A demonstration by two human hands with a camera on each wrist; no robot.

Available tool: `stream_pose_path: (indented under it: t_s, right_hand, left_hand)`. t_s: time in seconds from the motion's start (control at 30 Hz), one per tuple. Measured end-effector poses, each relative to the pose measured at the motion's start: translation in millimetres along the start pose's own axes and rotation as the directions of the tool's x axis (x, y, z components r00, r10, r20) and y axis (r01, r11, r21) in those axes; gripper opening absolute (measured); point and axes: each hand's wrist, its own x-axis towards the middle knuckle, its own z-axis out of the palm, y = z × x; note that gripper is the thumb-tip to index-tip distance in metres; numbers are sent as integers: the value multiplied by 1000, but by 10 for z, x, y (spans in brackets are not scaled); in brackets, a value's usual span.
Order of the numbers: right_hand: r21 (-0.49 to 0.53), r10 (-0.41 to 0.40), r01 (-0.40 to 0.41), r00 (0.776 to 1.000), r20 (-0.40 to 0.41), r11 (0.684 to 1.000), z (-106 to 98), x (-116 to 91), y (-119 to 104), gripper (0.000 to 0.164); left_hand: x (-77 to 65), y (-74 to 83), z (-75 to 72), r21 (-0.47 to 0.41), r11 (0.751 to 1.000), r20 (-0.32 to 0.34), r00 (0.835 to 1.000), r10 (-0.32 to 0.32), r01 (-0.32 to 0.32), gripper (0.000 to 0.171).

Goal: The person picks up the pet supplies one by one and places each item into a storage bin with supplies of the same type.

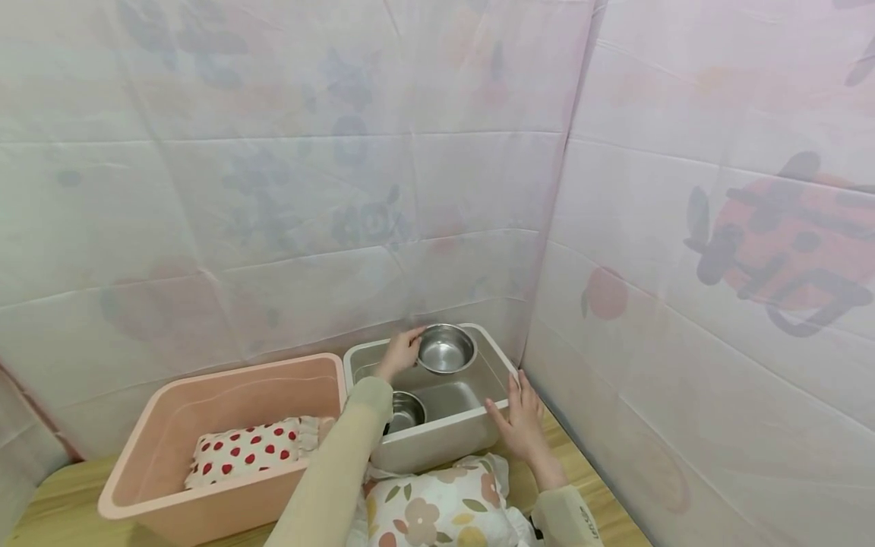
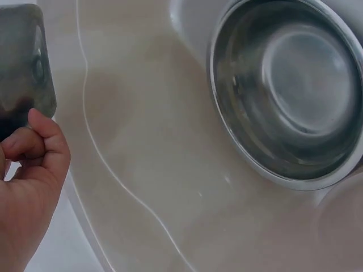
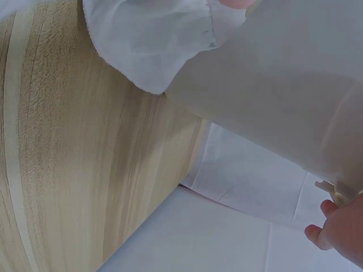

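Observation:
My left hand (image 1: 400,355) pinches the rim of a stainless steel bowl (image 1: 447,351), which is held tilted over the back of the grey-white plastic tub (image 1: 437,442). In the left wrist view, the held bowl (image 2: 22,62) shows only in part at the left. A second steel bowl (image 2: 306,85) sits inside the tub at its front left, partly behind my left sleeve in the head view. My right hand (image 1: 525,425) rests on the tub's front right corner, with the thumb at the front rim and the fingers along the right side.
Left of the grey tub stands a peach tub (image 1: 225,505) holding a strawberry-print pillow (image 1: 246,452). A floral pillow (image 1: 437,505) lies in front of the grey tub on the wooden table (image 1: 601,501). Printed fabric walls (image 1: 342,190) rise behind and to the right.

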Motion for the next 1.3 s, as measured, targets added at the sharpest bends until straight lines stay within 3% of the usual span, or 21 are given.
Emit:
stream_pose_path:
  t_s: [0.2, 0.47, 0.7, 0.83, 1.0, 1.3]
  right_hand:
    - [0, 8, -8, 1000, 6, 1000, -11, -9, 0, 78]
    - [-5, 4, -4, 1000, -11, 1000, -5, -9, 0, 77]
    - [-20, 6, -6, 1000, -14, 1000, 20, -7, -15, 77]
    - [-29, 8, -9, 1000, -15, 1000, 35, -8, -13, 77]
    - [-31, 24, -24, 1000, -4, 999, 29, 1, 6, 80]
    - [-32, 26, -25, 999, 20, 999, 18, 4, -10, 82]
  left_hand:
    - [-33, -28, 46, 34, 999, 43, 998, -35, 34, 40]
    - [-83, -27, 122, 60, 998, 89, 996, -15, 9, 39]
    - [-125, -118, 190, 86, 996, 122, 993, 3, -14, 38]
    - [-135, -163, 202, 52, 999, 145, 989, 1, -9, 38]
    - [-147, -172, 200, 31, 1000, 153, 988, -3, -2, 38]
    - [-162, -203, 211, 69, 997, 155, 988, 17, -28, 35]
